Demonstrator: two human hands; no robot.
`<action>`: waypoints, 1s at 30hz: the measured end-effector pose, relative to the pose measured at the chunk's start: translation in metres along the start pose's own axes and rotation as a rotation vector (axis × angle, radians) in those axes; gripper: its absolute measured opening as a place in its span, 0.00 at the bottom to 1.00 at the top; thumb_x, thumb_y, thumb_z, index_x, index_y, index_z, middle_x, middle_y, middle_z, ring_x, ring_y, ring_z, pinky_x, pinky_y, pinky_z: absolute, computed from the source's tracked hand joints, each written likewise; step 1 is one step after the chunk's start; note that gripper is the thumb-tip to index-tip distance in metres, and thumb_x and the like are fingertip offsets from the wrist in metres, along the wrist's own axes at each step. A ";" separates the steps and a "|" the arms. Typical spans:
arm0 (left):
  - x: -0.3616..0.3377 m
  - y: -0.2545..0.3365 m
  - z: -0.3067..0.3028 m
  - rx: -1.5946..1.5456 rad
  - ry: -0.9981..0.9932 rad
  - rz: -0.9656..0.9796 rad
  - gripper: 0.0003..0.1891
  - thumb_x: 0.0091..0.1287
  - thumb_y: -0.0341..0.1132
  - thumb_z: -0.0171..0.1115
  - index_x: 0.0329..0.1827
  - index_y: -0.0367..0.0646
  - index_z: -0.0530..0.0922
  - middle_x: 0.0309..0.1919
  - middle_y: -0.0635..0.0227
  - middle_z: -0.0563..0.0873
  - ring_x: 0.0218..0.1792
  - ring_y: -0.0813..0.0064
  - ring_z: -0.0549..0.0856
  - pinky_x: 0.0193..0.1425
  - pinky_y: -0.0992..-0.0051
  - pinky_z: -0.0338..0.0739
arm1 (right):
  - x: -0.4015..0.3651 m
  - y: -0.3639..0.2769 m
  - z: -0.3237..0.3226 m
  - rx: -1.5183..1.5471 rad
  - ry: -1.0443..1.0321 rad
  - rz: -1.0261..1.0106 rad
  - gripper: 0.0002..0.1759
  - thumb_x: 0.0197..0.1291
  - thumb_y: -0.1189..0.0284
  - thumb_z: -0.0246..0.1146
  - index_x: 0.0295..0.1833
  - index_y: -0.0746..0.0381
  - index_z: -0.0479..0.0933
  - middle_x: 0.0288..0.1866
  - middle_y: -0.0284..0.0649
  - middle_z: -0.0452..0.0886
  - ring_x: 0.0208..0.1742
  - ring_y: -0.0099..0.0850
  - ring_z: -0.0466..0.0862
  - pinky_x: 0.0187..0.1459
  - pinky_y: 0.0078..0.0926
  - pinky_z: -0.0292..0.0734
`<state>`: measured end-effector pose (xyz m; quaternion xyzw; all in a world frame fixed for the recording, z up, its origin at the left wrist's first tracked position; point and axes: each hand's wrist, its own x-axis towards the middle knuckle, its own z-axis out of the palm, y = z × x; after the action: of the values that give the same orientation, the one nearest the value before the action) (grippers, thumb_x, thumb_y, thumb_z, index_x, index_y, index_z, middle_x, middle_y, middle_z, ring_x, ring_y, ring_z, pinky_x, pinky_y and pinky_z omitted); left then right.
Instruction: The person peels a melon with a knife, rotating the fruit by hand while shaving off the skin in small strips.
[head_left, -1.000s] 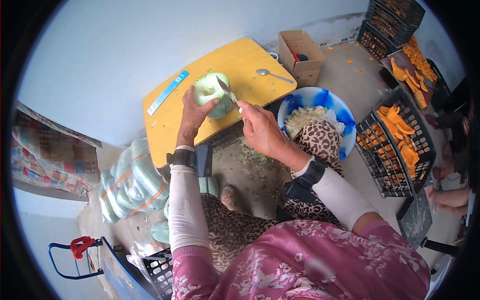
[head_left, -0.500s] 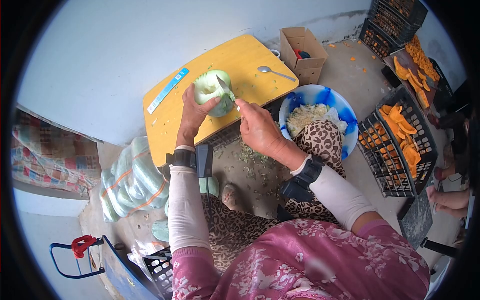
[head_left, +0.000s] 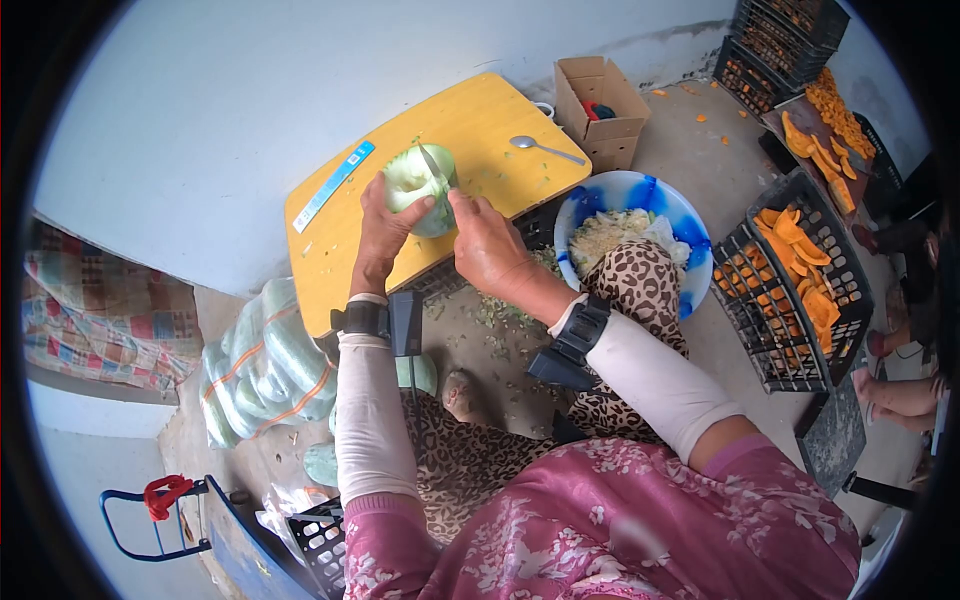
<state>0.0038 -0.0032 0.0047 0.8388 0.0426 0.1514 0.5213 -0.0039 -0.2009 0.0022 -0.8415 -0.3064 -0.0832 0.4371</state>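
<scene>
A pale green, hollowed-out winter melon piece (head_left: 434,219) stands on the yellow table (head_left: 330,262), its opening facing up. My left hand (head_left: 384,222) grips its near left side, with the thumb along the rim. In my right hand (head_left: 488,240) is a knife (head_left: 431,161), its blade lying against the melon's right rim and its handle mostly hidden by my fingers. A metal spoon (head_left: 545,149) lies on the table to the right. On the left part of the tabletop is a blue and white strip (head_left: 335,187).
A blue and white basin (head_left: 703,243) with pale shreds sits by my knee. A cardboard box (head_left: 612,145) stands behind it. Black crates (head_left: 757,330) with orange pumpkin pieces are at right. Bagged green melons (head_left: 262,375) lie at left. Another person's leg shows far right.
My right hand has moved left and slightly down with the knife, closer to the melon. The left hand keeps its grip on the melon.
</scene>
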 end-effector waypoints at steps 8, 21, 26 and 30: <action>-0.004 0.009 0.003 0.089 0.011 0.029 0.35 0.52 0.48 0.79 0.60 0.40 0.74 0.59 0.54 0.73 0.67 0.54 0.67 0.70 0.59 0.67 | -0.011 0.000 0.001 0.018 0.019 -0.002 0.32 0.58 0.83 0.57 0.69 0.74 0.62 0.48 0.61 0.75 0.46 0.59 0.79 0.48 0.51 0.77; 0.003 -0.016 -0.001 0.117 0.018 -0.028 0.58 0.51 0.52 0.81 0.77 0.30 0.56 0.72 0.48 0.61 0.73 0.54 0.64 0.74 0.61 0.67 | -0.040 0.013 0.011 0.082 0.036 -0.058 0.33 0.58 0.81 0.58 0.70 0.72 0.62 0.50 0.60 0.75 0.47 0.59 0.81 0.46 0.52 0.79; 0.007 -0.020 -0.002 0.094 0.052 -0.065 0.57 0.52 0.50 0.81 0.78 0.31 0.55 0.72 0.49 0.59 0.72 0.54 0.65 0.74 0.62 0.69 | -0.054 0.014 -0.011 0.155 0.149 -0.162 0.33 0.57 0.82 0.58 0.70 0.71 0.63 0.50 0.58 0.74 0.46 0.58 0.80 0.46 0.50 0.79; -0.004 0.006 0.005 0.097 0.077 -0.094 0.58 0.52 0.48 0.81 0.78 0.30 0.54 0.72 0.48 0.57 0.72 0.54 0.65 0.74 0.63 0.68 | -0.040 0.016 -0.020 0.022 0.123 -0.104 0.32 0.57 0.82 0.58 0.69 0.71 0.64 0.49 0.56 0.74 0.45 0.57 0.80 0.45 0.49 0.79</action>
<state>0.0012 -0.0110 0.0072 0.8536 0.1092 0.1564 0.4847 -0.0233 -0.2412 -0.0130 -0.8129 -0.3231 -0.1542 0.4594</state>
